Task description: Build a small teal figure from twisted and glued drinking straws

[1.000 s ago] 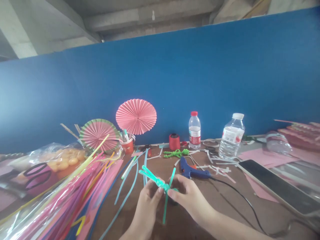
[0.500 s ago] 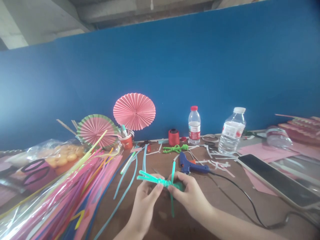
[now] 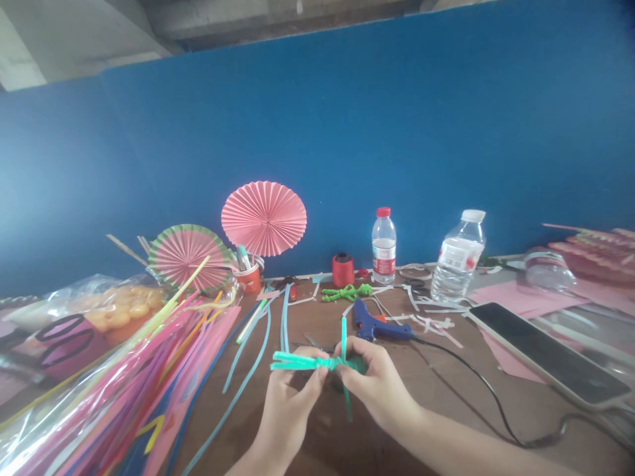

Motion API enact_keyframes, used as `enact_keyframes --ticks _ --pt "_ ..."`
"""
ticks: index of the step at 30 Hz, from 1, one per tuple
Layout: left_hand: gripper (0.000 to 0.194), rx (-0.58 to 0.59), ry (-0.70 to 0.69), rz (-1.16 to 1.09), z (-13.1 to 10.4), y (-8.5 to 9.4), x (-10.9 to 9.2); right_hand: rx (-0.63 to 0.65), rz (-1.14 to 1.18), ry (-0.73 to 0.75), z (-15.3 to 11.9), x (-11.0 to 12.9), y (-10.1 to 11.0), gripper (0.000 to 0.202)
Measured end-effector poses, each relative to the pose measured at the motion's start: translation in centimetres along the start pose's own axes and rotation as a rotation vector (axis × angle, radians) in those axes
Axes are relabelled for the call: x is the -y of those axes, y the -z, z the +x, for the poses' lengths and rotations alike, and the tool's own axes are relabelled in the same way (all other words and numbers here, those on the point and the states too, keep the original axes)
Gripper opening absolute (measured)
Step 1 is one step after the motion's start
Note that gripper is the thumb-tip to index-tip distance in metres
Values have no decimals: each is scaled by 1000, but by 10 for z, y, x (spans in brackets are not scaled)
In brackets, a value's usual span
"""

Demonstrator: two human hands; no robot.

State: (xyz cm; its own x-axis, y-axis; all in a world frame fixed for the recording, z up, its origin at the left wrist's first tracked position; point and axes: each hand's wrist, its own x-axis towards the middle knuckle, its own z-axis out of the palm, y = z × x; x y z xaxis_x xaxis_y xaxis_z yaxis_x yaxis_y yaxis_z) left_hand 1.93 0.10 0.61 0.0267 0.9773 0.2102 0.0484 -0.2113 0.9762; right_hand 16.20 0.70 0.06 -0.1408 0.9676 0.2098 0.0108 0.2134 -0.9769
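Several green pipe cleaners [image 3: 296, 361] are twisted together in a bundle between my two hands. My left hand [image 3: 292, 396] pinches the twisted middle, with loose ends sticking out to the left past its fingers. At the other end, my right hand [image 3: 374, 377] grips the bundle between thumb and fingers, partly hiding it. One strand crosses the bundle beside the right fingertips, pointing up and down. Just beyond the right hand lies a blue hot glue gun [image 3: 381, 325]. A bright green knotted piece [image 3: 346, 293] rests farther back.
Packs of coloured pipe cleaners [image 3: 133, 390] spread across the left. Pink paper fans [image 3: 265, 219], a marker cup [image 3: 249, 280], a red thread spool [image 3: 342, 270] and water bottles [image 3: 383, 254] line the back. At right lie a phone [image 3: 550, 354] and the glue gun's cord [image 3: 483, 383].
The twisted bundle has levelled slightly, its left ends now lying more nearly horizontal. Both hands keep their hold, and the view has shifted a little.
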Motion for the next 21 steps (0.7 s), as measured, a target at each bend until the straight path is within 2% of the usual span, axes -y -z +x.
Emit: enact_keyframes --ticks 11,17,21 --pt "11 6 19 -44 0 0 -2 -5 6 -3 2 -1 1 9" --pt "18 -125 107 -167 3 1 6 37 -32 -32 3 1 0 4" --pt "21 -149 155 -249 4 1 7 64 1 -42 3 2 2 5"
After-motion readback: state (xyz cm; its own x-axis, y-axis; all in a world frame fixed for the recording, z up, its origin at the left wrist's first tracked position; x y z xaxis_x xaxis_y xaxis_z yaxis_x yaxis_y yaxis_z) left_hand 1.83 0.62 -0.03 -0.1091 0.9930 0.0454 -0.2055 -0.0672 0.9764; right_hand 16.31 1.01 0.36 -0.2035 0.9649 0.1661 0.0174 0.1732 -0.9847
